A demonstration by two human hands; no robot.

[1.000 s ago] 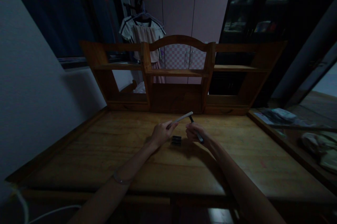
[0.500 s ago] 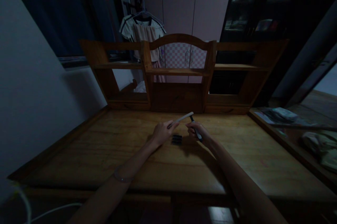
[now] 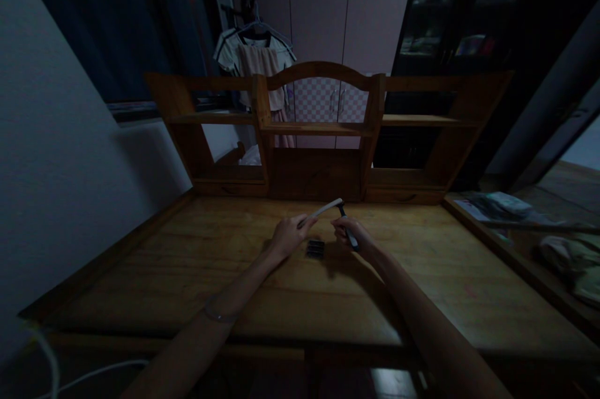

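Over the middle of a wooden desk, my left hand is closed on a pale, slim stick-like piece that angles up to the right. My right hand is closed on a thin dark tool whose upper tip meets the far end of the pale piece. A small dark ridged block lies on the desk between and just below both hands. The room is dim, so fine detail of these objects is lost.
A wooden hutch with shelves stands along the desk's back edge. Clothes on a hanger hang behind it. Papers and soft items lie on a surface at the right. A white cable curls at the lower left.
Both hands stay nearly still over the desk. The right hand has crept slightly up and left along the dark tool, and the view has shifted a little.
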